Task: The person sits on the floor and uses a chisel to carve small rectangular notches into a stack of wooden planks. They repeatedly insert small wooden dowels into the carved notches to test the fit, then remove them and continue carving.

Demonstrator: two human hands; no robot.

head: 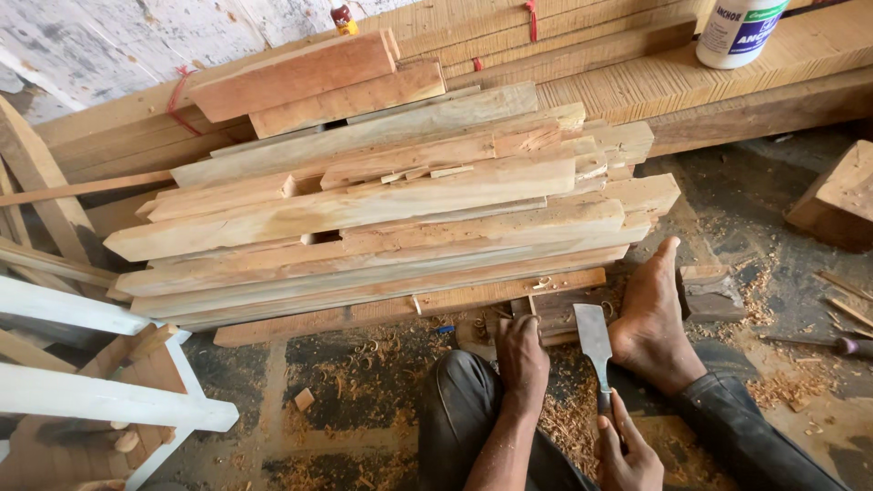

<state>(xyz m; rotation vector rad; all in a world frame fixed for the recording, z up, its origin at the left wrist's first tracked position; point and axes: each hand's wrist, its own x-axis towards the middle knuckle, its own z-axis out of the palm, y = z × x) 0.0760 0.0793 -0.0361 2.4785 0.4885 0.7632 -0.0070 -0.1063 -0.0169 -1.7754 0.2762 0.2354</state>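
Right hand (627, 450) at five o'clock grips a flat steel chisel (594, 344); left hand (522, 355) presses fingers-down on a small pale wood piece (556, 320). Curled shavings (573, 423) already litter the floor; the cut itself is hidden, so I cannot tell how much remains.

Dark trousers (473, 400) cover both legs (dusty at the knee), forearms and foot (650, 318) bare.

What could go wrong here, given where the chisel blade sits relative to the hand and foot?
1. The chisel, held in the right hand, points between the left hand and a bare foot; a slip could cut either.
2. The small wood piece is steadied only by hand and foot, so it might shift.
3. The stacked planks lie unevenly close by and could slide.
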